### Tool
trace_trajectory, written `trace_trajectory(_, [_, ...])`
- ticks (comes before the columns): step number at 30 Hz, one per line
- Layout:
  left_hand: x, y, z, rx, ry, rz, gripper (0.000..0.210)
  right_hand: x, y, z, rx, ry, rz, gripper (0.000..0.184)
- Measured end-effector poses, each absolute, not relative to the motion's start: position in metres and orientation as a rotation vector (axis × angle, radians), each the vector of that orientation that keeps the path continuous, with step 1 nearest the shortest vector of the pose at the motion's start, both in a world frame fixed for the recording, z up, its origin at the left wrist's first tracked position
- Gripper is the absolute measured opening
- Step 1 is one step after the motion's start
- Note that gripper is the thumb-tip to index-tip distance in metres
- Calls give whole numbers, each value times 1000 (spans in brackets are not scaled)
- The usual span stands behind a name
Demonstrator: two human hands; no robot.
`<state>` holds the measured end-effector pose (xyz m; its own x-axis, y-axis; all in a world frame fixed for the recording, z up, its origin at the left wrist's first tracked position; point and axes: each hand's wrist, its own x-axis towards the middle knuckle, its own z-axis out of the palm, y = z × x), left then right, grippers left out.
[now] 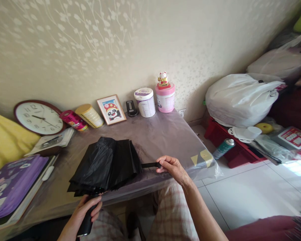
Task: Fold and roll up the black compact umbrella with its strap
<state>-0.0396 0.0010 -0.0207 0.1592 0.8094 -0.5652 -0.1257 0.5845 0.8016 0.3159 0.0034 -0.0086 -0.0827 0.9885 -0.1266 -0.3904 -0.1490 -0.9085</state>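
The left hand (86,208) grips one handle (85,225), the right hand (170,168) pinches one strap (149,165): two hands on one black umbrella (104,164). Beyond the left grip come one clock (37,117), one pink canister (74,120) and one yellow canister (89,115), making two canisters, then one framed picture (111,109). Beyond the right grip are one black device (131,108), one white tub (145,103) and one pink tub (165,100), making two tubs, with one cat figurine (163,79) on the pink tub. Left of the left grip is one purple pouch (17,184). Right of the right grip are one spray can (223,149), one red basket (240,156) and at least two white bags (240,100)
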Motion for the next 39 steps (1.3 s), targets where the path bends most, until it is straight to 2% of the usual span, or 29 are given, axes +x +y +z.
trace_trajectory(17, [-34,-1,-22,729,1296,836,30,316,0,-8,-1018,-836,1489,21])
trace_trajectory(24, [-37,1,-25,740,1267,836,30,313,2,-8,-1059,-796,1456,27])
trace_trajectory(39, [-46,6,-30,669,1229,732,31,315,1,-13,-1011,-883,1413,21])
